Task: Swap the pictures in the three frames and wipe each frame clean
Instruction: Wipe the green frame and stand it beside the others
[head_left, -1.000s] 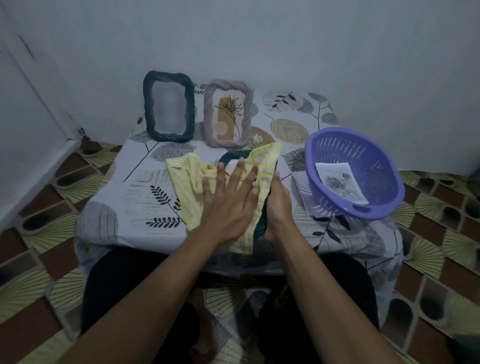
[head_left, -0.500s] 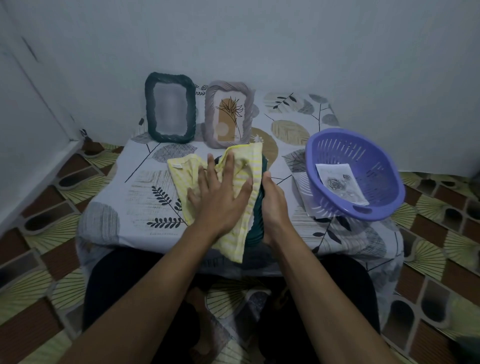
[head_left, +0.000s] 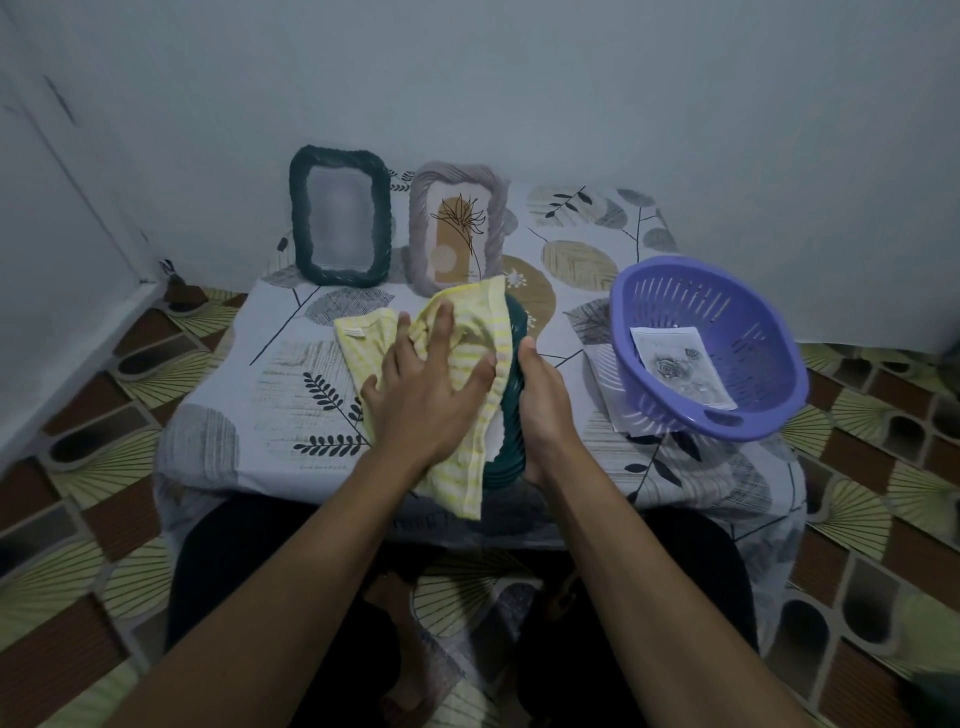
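Under my left hand (head_left: 426, 395), the yellow cloth (head_left: 470, 332) covered most of the green frame (head_left: 517, 332). Only its edge showed beside my right hand (head_left: 545, 410), whose fingers were out of sight. Beyond my left hand, the dark frame (head_left: 340, 218) held a grey blur. The sheet (head_left: 680, 366) right of my right hand was printed too small to read.

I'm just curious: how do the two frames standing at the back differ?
The green frame is dark; the grey frame is pale. The green frame shows only a blank, hazy pane; the grey frame holds a plant drawing. Both stand upright near the wall, with twisted, rope-like rims.
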